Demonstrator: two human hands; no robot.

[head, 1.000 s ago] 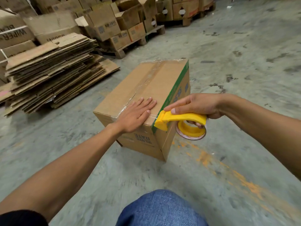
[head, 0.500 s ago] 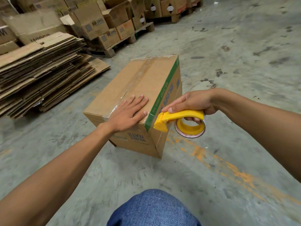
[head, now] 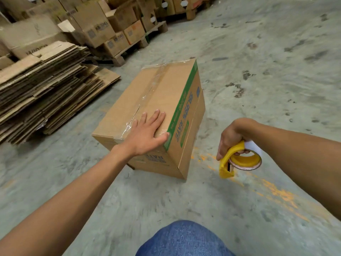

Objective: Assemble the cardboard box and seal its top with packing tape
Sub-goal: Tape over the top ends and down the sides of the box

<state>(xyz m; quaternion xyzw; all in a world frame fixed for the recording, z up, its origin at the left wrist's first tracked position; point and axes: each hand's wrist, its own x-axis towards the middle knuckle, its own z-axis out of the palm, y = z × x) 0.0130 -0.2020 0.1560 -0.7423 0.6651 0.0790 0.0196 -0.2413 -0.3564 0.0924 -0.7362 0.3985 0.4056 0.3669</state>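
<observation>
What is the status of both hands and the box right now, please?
Left hand flat on box. Right hand gripping tape dispenser, clear of box. Tape along top seam.

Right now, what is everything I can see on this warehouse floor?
Cardboard box: one, brown with a green stripe, centre of floor, clear tape along its top.
Tape dispenser: one, yellow, holding a tape roll, right of the box and clear of it.
Flattened cardboard stack: one pile, brown, left.
Boxes on pallets: several, brown, far left.
Concrete floor: grey, orange paint marks.
Knee: one, blue jeans, bottom centre.
Left hand: flat on the box top.
Right hand: gripping the dispenser.
</observation>
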